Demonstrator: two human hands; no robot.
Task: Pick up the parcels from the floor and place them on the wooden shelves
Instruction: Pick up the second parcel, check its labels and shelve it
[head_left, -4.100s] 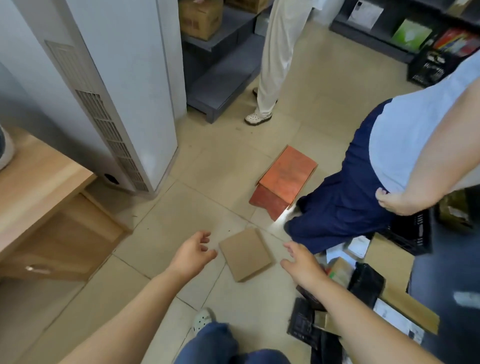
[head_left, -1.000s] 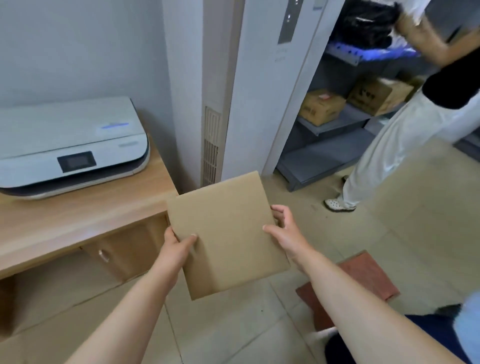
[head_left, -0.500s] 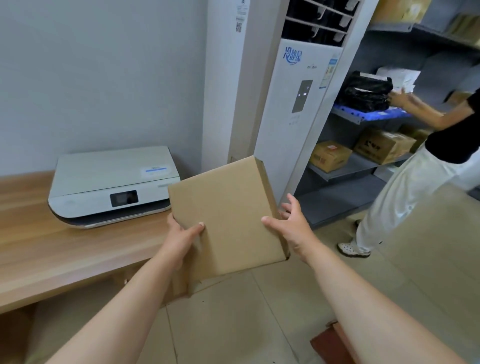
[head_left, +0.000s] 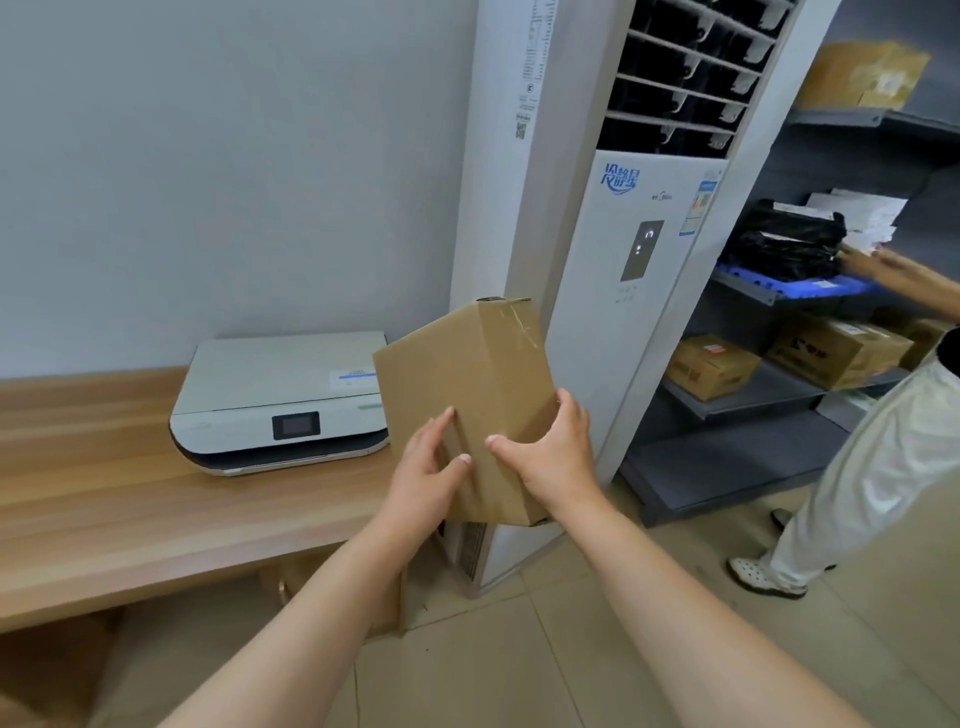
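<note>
A flat brown cardboard parcel (head_left: 462, 374) is held up at chest height in front of me, tilted, with clear tape across its upper right corner. My left hand (head_left: 423, 470) grips its lower left edge, and my right hand (head_left: 553, 457) grips its lower right edge. The parcel hangs over the right end of a wooden desk (head_left: 130, 499). Grey metal shelves (head_left: 748, 400) with boxes stand to the right, behind a tall white air conditioner (head_left: 618, 249).
A white printer (head_left: 280, 400) sits on the desk, just left of the parcel. Another person in pale trousers (head_left: 862, 483) stands at the right and reaches to black bags (head_left: 784, 244) on a blue tray. Tiled floor (head_left: 519, 665) lies below.
I have lifted the parcel from the floor and stood up, turning toward the desk and air conditioner. Since half a second ago, both hands have slid closer together along its lower edge.
</note>
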